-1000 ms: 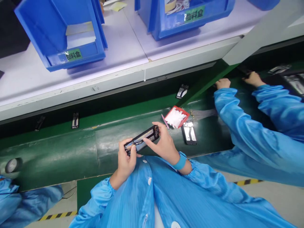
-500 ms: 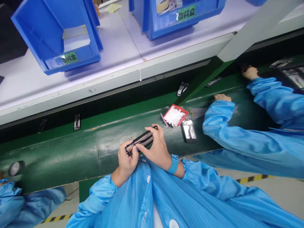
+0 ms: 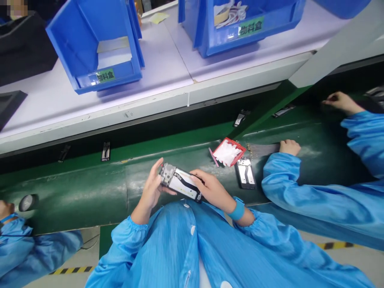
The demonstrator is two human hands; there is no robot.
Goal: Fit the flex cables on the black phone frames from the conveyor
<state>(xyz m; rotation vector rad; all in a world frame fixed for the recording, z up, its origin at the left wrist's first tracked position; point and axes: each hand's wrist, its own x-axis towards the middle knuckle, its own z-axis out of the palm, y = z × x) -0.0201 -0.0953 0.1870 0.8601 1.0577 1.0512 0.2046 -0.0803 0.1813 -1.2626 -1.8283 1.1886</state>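
The left hand (image 3: 152,189) and right hand (image 3: 211,191) each had fingers closed on one end of the opened phone body (image 3: 180,183), holding it face up over the near edge of the green belt (image 3: 90,192). Farther in lay a red tray (image 3: 229,152) and a second phone body (image 3: 246,173), just beside each other.

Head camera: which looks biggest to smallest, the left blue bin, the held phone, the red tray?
1. blue bin
2. phone, then red tray: nearly alike, and the phone is nearer, so unsure.
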